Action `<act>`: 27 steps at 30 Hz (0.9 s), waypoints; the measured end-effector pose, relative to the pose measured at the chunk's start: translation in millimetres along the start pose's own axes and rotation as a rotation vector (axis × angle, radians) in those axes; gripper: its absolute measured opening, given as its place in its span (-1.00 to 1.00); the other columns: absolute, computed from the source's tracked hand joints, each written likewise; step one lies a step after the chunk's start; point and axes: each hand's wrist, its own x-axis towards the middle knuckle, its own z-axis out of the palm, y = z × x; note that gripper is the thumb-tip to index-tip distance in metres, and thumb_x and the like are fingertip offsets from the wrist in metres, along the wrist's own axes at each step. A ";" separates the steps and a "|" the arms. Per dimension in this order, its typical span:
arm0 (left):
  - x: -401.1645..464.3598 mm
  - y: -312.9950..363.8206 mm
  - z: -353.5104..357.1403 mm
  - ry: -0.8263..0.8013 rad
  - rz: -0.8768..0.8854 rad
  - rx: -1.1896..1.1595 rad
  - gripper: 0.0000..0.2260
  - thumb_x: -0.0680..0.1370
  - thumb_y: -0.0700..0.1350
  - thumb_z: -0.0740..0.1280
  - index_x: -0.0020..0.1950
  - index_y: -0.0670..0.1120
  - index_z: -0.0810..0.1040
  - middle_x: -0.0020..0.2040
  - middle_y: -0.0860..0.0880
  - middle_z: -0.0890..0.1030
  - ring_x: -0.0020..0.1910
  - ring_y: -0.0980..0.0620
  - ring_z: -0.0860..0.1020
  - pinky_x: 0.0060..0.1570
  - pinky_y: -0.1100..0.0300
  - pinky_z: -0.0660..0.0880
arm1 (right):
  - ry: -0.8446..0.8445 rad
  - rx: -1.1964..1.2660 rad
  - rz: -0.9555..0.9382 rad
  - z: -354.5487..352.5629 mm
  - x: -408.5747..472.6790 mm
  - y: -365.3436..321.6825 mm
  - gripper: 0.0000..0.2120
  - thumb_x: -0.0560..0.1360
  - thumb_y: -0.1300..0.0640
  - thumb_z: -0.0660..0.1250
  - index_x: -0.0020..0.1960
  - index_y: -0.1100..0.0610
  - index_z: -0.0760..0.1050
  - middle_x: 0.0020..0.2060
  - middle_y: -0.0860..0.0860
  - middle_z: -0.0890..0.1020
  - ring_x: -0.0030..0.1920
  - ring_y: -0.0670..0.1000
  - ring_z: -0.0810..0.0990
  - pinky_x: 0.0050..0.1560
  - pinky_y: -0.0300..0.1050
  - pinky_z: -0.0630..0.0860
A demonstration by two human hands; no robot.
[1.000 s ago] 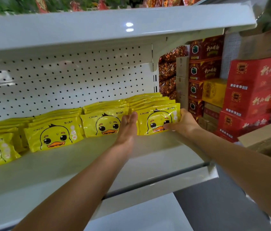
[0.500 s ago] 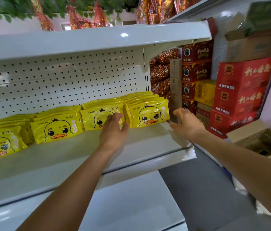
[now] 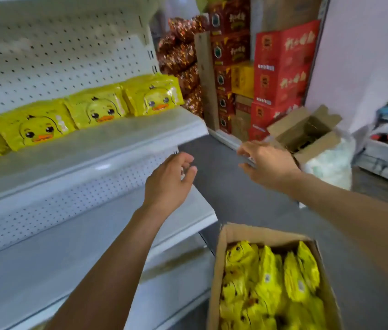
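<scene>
The duck packs (image 3: 97, 110) stand in a row on the shelf (image 3: 128, 136), and to its right, down on the floor (image 3: 231, 182), more packs (image 3: 271, 282) lie in a box (image 3: 215, 277).

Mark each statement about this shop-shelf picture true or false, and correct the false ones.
1. The left hand and the right hand hold nothing. True.
2. A row of duck packets stands on the shelf. True.
3. The cardboard box at the lower right is empty. False: the cardboard box is full of yellow packets.
4. The stacked cartons beyond the shelf are blue. False: the cartons are red.
</scene>
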 end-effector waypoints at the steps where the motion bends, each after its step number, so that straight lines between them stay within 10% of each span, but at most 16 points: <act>1: -14.4 5.2 11.7 -0.055 -0.003 -0.009 -0.80 0.61 0.06 0.21 0.22 0.12 0.47 0.12 0.18 0.57 0.06 0.11 0.56 0.00 0.15 0.45 | -0.031 0.003 0.014 7.1 -18.7 6.3 -0.68 0.55 0.00 0.26 0.29 0.02 0.41 0.25 0.00 0.51 0.23 0.08 0.49 0.15 0.01 0.47; 21: -224.9 -43.3 316.1 -0.998 -0.232 -0.246 -0.71 0.61 0.05 0.25 0.28 -0.01 0.50 0.28 -0.02 0.57 0.21 0.05 0.55 0.20 0.08 0.49 | -0.833 0.002 0.287 264.8 -269.3 113.3 -0.81 0.57 0.15 0.20 0.09 -0.10 0.48 0.06 -0.06 0.53 0.14 0.03 0.50 -0.03 -0.06 0.53; 27: -240.9 -77.7 396.8 -0.946 -0.260 -0.060 -0.58 0.64 -0.19 0.18 0.51 -0.08 0.23 0.47 -0.06 0.34 0.40 -0.02 0.38 0.29 0.15 0.34 | -0.899 -0.245 0.104 337.7 -282.6 131.4 -0.50 0.49 0.31 0.28 0.37 -0.01 0.36 0.31 -0.01 0.40 0.36 0.07 0.33 0.24 -0.01 0.45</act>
